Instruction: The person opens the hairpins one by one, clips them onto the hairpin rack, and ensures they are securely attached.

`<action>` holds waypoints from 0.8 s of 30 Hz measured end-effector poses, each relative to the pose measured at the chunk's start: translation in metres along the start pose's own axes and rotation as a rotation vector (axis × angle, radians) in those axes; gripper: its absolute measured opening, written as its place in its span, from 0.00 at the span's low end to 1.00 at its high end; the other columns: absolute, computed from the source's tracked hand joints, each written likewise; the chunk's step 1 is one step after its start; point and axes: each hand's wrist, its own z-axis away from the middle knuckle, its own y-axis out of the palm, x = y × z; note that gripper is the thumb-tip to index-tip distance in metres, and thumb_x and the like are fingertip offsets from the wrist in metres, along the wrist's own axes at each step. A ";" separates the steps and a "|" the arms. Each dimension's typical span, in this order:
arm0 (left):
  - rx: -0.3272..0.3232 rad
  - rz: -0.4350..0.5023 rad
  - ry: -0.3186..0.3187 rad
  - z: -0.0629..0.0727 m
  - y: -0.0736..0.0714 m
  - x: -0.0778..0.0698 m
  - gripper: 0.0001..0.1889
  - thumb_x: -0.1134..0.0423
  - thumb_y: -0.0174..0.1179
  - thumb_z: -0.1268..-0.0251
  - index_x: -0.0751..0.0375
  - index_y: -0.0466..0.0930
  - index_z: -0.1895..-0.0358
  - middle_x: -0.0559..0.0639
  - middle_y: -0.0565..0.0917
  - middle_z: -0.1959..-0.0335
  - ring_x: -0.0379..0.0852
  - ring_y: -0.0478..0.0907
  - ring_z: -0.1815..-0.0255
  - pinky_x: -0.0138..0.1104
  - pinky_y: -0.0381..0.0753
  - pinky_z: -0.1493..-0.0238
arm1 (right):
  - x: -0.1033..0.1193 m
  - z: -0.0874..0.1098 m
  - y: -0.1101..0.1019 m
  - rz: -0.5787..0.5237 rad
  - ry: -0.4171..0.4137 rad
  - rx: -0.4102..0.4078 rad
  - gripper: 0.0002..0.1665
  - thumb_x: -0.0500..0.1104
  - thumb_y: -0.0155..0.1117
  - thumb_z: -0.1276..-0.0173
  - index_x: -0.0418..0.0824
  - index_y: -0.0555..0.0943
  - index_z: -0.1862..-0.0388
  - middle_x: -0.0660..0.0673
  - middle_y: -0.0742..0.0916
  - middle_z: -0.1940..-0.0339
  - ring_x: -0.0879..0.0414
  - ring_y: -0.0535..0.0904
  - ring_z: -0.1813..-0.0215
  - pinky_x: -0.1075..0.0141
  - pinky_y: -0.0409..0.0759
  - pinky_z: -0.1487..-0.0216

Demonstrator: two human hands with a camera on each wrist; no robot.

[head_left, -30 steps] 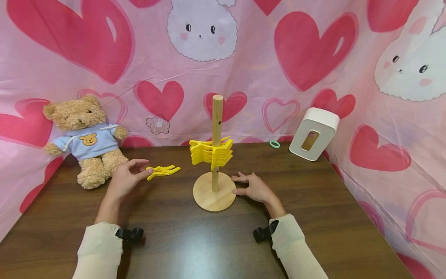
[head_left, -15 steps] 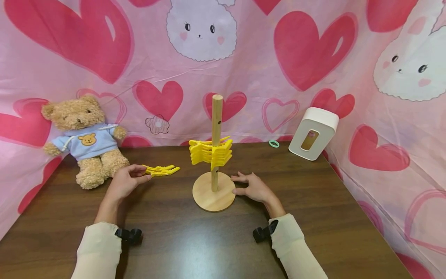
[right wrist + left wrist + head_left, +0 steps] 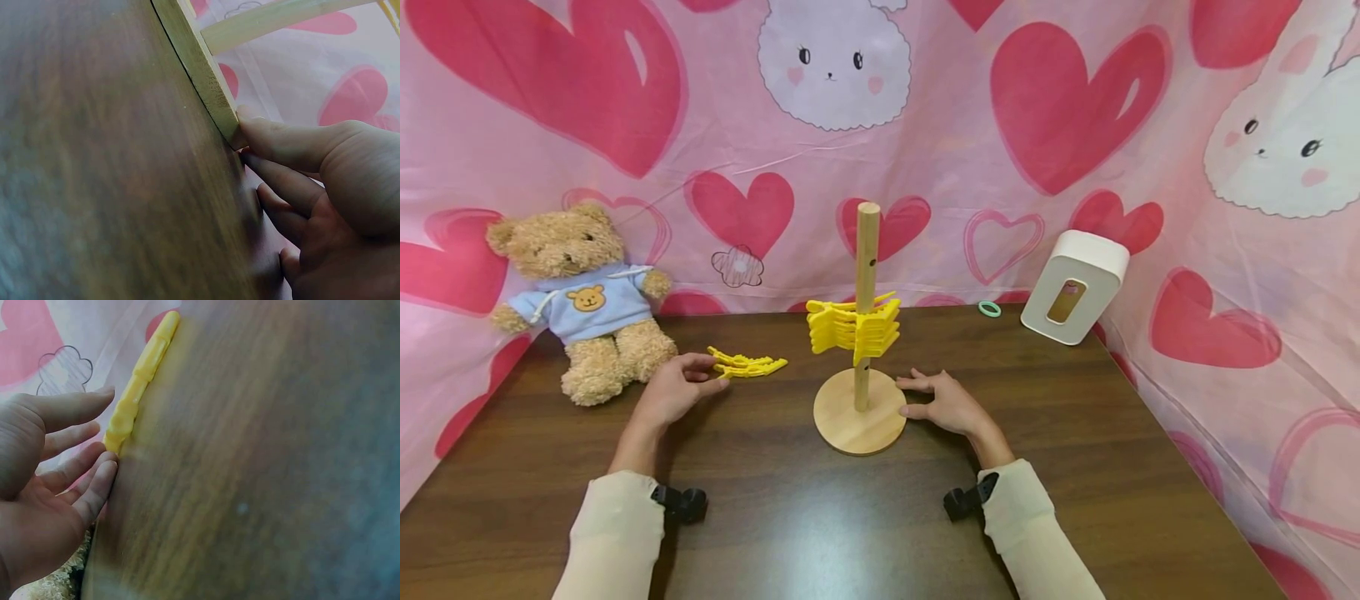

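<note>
I have the left hand (image 3: 673,390) beside the loose yellow clip piece (image 3: 748,367): thumb and fingers apart, fingertips right at its near end, can't tell if they touch. Piece lies on the table left of the stand; glossy, plastic-looking, slim with wavy edges. Can't tell if it's one clip or two.

I have the right hand (image 3: 951,404) at the rim of the round wooden base (image 3: 842,425), thumb and fingers spread, tips touching the disc edge. Hands well apart.

Base: pale, smooth, flat. Upright cylindrical post (image 3: 867,242) rises from it, dark round spots down its front. Yellow clip stack (image 3: 853,333) sits at the post's mid-height, ridged, fanned to both sides.

Cream sleeves (image 3: 617,517) on both arms. Tabletop (image 3: 820,508) dark brown, wood-grained, glossy patch up front. Far left: curly-furred teddy bear (image 3: 568,250), light blue top. Far right: white rounded box (image 3: 1040,310) with oblong window, near a mint ring (image 3: 991,315). Creased pink backdrop (image 3: 947,150), hearts and rabbits.
</note>
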 end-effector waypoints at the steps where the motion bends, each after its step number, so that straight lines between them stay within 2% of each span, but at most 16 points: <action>1: 0.003 -0.002 -0.003 -0.001 0.000 0.000 0.31 0.57 0.71 0.36 0.76 0.75 0.38 0.73 0.78 0.43 0.65 0.78 0.45 0.47 0.76 0.48 | 0.000 0.000 0.000 -0.001 0.001 0.000 0.28 0.38 0.74 0.35 0.37 0.81 0.36 0.42 0.81 0.34 0.46 0.62 0.22 0.42 0.36 0.22; 10: 0.069 -0.012 -0.055 -0.006 -0.001 0.000 0.34 0.59 0.72 0.38 0.75 0.71 0.35 0.74 0.77 0.44 0.67 0.75 0.44 0.51 0.74 0.46 | 0.000 0.000 0.000 -0.006 -0.003 0.005 0.28 0.38 0.74 0.35 0.37 0.81 0.36 0.42 0.81 0.34 0.46 0.62 0.22 0.43 0.34 0.22; 18: 0.052 -0.048 -0.008 -0.009 0.002 0.002 0.29 0.63 0.73 0.40 0.75 0.75 0.39 0.72 0.80 0.50 0.64 0.76 0.49 0.46 0.72 0.53 | 0.000 0.002 0.000 -0.012 0.004 0.002 0.28 0.38 0.74 0.35 0.37 0.81 0.36 0.42 0.81 0.34 0.46 0.62 0.22 0.42 0.34 0.22; 24: 0.057 -0.044 -0.036 -0.008 0.001 0.003 0.28 0.61 0.72 0.39 0.74 0.76 0.40 0.72 0.79 0.49 0.64 0.75 0.48 0.46 0.73 0.52 | 0.000 0.001 -0.001 0.006 -0.012 0.003 0.28 0.39 0.74 0.35 0.37 0.81 0.36 0.42 0.81 0.34 0.46 0.63 0.23 0.42 0.35 0.22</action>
